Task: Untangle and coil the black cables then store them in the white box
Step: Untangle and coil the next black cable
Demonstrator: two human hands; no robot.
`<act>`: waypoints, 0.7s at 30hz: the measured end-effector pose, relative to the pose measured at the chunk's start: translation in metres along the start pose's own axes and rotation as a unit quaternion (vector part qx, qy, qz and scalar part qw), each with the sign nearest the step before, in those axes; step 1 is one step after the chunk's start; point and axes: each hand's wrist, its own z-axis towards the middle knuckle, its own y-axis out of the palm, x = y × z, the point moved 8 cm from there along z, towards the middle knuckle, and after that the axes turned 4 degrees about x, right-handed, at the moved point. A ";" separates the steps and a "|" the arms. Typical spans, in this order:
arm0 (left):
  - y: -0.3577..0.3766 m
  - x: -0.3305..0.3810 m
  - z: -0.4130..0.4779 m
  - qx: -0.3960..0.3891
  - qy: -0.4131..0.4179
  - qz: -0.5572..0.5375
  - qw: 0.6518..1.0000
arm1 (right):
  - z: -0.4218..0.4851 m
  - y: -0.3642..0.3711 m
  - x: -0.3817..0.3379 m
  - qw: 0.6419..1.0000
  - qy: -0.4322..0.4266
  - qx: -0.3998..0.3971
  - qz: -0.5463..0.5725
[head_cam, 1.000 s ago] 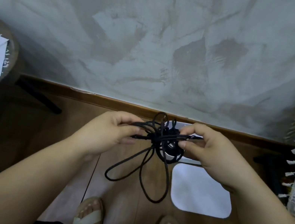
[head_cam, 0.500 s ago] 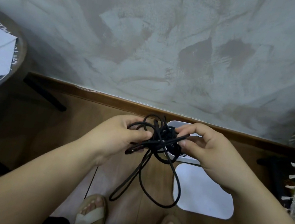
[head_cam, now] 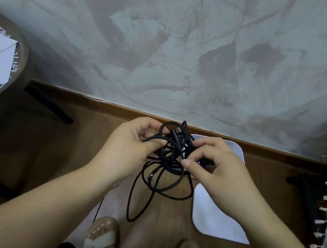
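Black cables (head_cam: 173,147), knotted clump gripped between hands (head_cam: 130,146) (head_cam: 217,172), loops hanging downward

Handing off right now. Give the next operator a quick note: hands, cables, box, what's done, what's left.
Left hand grips the left side of the cables.
Right hand pinches a strand on the right.
Cables: one tangled bunch held in the air, loops hanging down.
Box: on the floor, partly behind the right hand; a flat white panel, maybe its lid, lies nearer.
Done: nothing coiled or stored.
Left: untangle, coil, put in box.
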 end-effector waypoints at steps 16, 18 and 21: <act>0.001 -0.023 0.003 0.007 -0.170 -0.206 0.964 | -0.002 -0.012 -0.001 0.989 0.057 0.019 0.139; -0.001 -0.024 0.004 0.009 -0.174 -0.214 0.961 | -0.003 -0.009 0.006 0.984 0.097 -0.008 0.149; -0.005 -0.027 0.006 0.028 -0.185 -0.222 0.957 | -0.003 -0.001 0.014 0.984 0.122 -0.035 0.124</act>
